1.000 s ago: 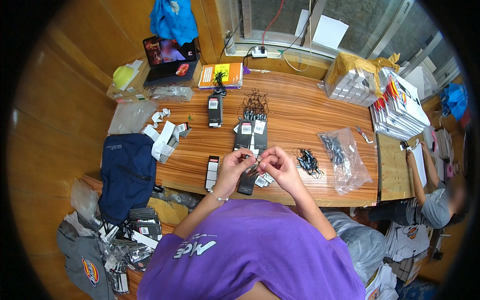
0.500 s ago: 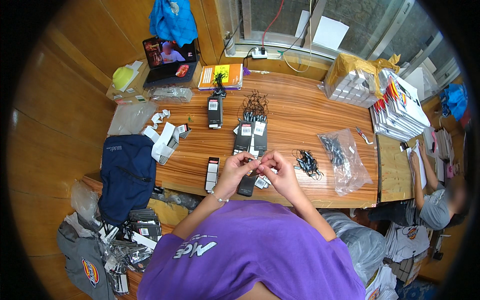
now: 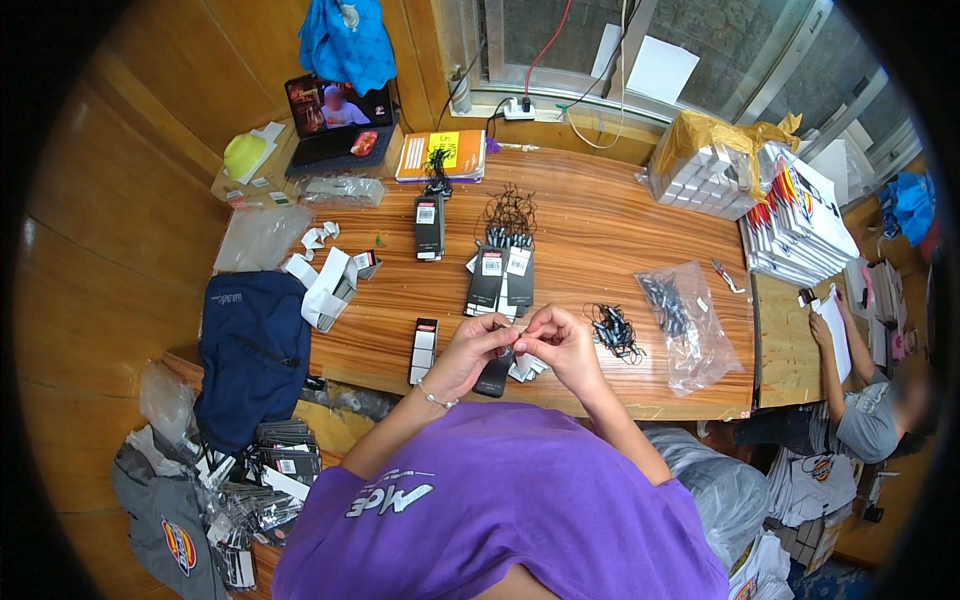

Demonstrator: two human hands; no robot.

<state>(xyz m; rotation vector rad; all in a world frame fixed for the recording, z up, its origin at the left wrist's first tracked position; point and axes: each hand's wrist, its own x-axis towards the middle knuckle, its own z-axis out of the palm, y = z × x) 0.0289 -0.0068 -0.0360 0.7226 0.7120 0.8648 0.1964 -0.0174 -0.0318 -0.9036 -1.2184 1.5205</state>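
My left hand (image 3: 476,352) and my right hand (image 3: 562,346) meet fingertip to fingertip near the table's front edge. Below the left fingers hangs a black hang tag (image 3: 492,380), its upper end covered by that hand. The right thumb and fingertips are pinched together; whatever thin piece lies between them is too small to make out. Just beyond my hands lies a pile of black hang tags (image 3: 485,290) with white stickers and black cord loops (image 3: 510,212). White-labelled tags (image 3: 525,368) lie partly under my right hand.
Loose black cords (image 3: 617,332) lie right of my hands, beside a clear bag (image 3: 700,340) of more cords. Another tag stack (image 3: 430,225) sits farther back, and a sticker strip (image 3: 424,350) lies left. Snips (image 3: 727,275) rest at right; a co-worker (image 3: 870,415) handles white paper.
My hands stay together over the tag, with the fingertips slightly shifted and the right fingers more tightly pinched. The co-worker's hands have moved a little on the paper.
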